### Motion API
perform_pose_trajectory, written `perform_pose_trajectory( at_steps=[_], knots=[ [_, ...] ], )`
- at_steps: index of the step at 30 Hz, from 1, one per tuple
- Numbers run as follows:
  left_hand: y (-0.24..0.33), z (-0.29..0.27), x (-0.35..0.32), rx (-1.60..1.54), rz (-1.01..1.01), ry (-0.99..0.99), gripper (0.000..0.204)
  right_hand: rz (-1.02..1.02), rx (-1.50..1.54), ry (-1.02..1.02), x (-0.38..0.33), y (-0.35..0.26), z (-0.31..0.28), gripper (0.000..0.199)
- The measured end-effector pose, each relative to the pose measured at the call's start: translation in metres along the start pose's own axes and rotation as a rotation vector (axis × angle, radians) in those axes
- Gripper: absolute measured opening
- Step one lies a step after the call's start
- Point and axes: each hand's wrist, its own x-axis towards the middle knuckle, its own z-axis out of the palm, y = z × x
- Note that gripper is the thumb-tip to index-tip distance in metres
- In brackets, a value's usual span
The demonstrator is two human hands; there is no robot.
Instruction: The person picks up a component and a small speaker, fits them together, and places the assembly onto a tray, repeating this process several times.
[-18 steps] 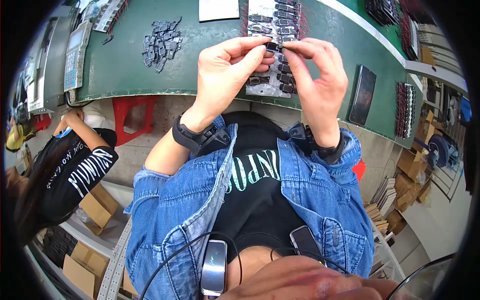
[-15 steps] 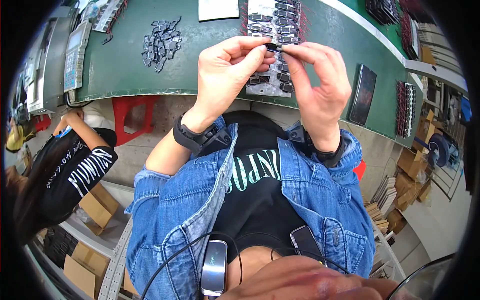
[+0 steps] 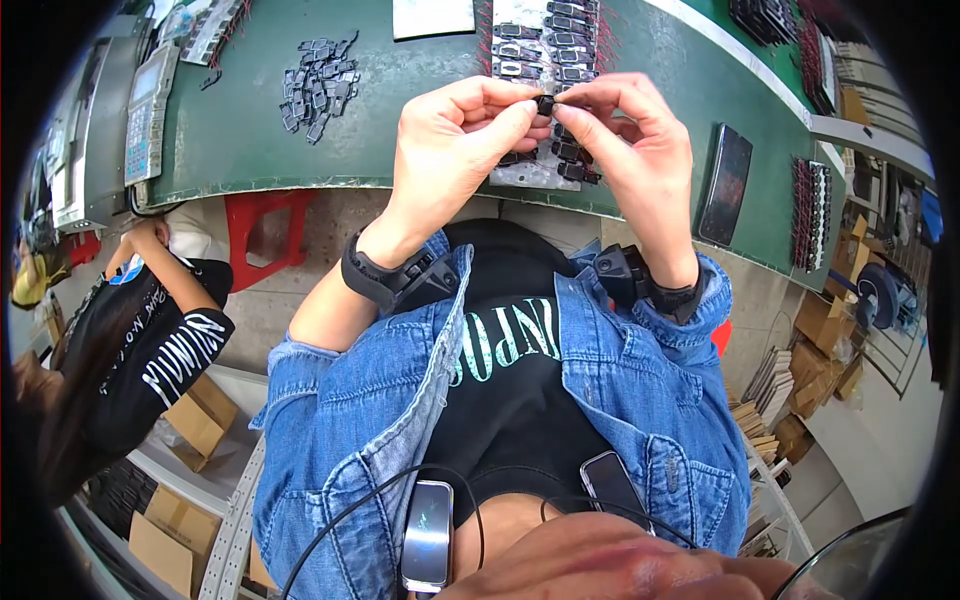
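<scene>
A small black plastic part (image 3: 545,104) is pinched between my two hands above the green table (image 3: 260,140). My left hand (image 3: 470,125) grips it from the left with thumb and forefinger. From the right, my right hand (image 3: 625,125) holds its other side between the fingertips. Beneath the hands lies a light grey tray (image 3: 537,178) with rows of similar black parts (image 3: 572,72) and thin red wires along its edges. My fingers hide some of the tray and much of the held part.
Left of my hands lies a loose pile of black parts (image 3: 318,88). A dark phone (image 3: 725,185) rests near the table's right edge, with another wired strip (image 3: 812,218) beyond it. At the left stands a keypad device (image 3: 150,115). Another person (image 3: 140,310) sits on the left.
The black part has turned between my fingertips and now shows a shorter outline. My right hand has shifted slightly left, its fingers more bent and its wrist rotated.
</scene>
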Motion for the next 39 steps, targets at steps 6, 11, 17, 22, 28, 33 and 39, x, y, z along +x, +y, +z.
perform_pose_trajectory(
  at_steps=[6, 11, 17, 22, 28, 33, 39],
  knots=[
    [0.004, -0.018, 0.001, 0.083, 0.017, -0.015, 0.017, 0.190, 0.357, -0.257, 0.017, 0.021, 0.004, 0.012],
    [0.009, -0.024, -0.004, 0.111, 0.043, -0.026, 0.016, 0.155, 0.415, -0.288, 0.017, 0.014, 0.010, 0.015],
    [0.011, -0.023, -0.004, 0.135, 0.043, -0.022, 0.017, 0.136, 0.452, -0.302, 0.018, 0.016, 0.011, 0.017],
    [0.010, -0.014, -0.009, 0.222, 0.121, 0.012, 0.014, 0.030, 0.352, -0.289, 0.015, 0.010, 0.012, 0.017],
    [0.021, -0.031, -0.005, 0.379, 0.067, -0.109, 0.012, -0.003, 0.077, -0.311, 0.003, -0.010, 0.010, 0.017],
    [0.034, -0.017, 0.008, 0.554, 0.179, -0.097, 0.016, 0.044, 0.287, -0.197, 0.004, -0.012, 0.002, 0.024],
    [0.032, -0.032, 0.095, 0.473, 0.090, 0.042, 0.014, -0.109, 0.048, -0.012, 0.015, -0.015, -0.053, 0.025]
  ],
)
